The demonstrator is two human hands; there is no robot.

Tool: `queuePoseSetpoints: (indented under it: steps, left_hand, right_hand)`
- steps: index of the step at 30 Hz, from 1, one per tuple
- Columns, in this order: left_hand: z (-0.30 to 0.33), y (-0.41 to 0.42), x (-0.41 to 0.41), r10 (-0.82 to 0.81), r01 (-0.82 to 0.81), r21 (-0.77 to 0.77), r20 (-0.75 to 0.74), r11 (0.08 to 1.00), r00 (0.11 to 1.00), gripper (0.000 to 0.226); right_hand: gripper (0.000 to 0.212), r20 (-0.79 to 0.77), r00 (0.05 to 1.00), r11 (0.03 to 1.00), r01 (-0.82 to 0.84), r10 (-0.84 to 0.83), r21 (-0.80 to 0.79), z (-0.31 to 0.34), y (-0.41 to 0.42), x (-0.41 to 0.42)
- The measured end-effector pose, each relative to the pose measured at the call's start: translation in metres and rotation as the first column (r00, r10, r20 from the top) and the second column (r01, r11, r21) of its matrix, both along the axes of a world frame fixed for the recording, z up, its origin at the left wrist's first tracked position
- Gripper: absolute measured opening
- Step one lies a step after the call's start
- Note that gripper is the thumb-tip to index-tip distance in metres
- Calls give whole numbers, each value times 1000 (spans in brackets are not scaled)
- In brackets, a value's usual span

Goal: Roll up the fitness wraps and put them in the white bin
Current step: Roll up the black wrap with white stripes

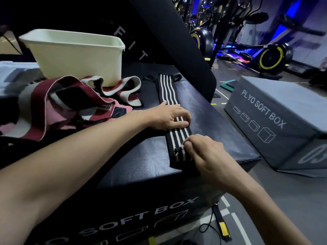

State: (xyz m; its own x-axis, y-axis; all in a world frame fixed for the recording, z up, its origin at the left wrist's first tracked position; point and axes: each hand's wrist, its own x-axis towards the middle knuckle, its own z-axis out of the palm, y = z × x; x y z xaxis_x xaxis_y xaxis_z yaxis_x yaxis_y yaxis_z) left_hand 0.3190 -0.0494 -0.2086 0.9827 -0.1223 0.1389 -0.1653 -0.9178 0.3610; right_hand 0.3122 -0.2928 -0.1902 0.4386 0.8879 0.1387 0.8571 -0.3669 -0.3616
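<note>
1. At far left, the bin [74, 57] stands on the black box [203, 110], well behind your hands. Its inside is hidden from here, so you cannot tell whether any rolls are in it.
2. In front of the bin lies a loose pile of red, white and pink wraps [70, 101], not yet rolled. They overlap so much that their number is hard to make out.
3. Your left hand [169, 117] lies across the striped wrap [169, 96], fingers nearly straight, pressing it flat on the box. Hold that pressure so the strip stays straight and taut while you roll.
4. Your right hand [205, 154] pinches the near end of the wrap, fingers curled on the first fold. Start the roll tight, keep the edges in line with the stripes, and slide the left hand back as the roll advances.
5. The very end of the wrap is covered by your right fingers, so how far the roll has got is unclear. A strap [221, 221] hanging below the box edge is partly cut off.
</note>
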Motion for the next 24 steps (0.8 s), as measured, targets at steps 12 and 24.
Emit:
queuePoseSetpoints:
  steps: [12, 24]
  left_hand:
    - [1, -3, -5, 35, -34, -82, 19, 996, 999, 23]
    - [7, -9, -8, 48, -47, 29, -45, 998, 998, 39]
  right_hand:
    - [30, -138, 989, 998, 47, -50, -29, 1, 3, 10]
    - [20, -104, 990, 984, 113, -99, 138, 5, 14, 19]
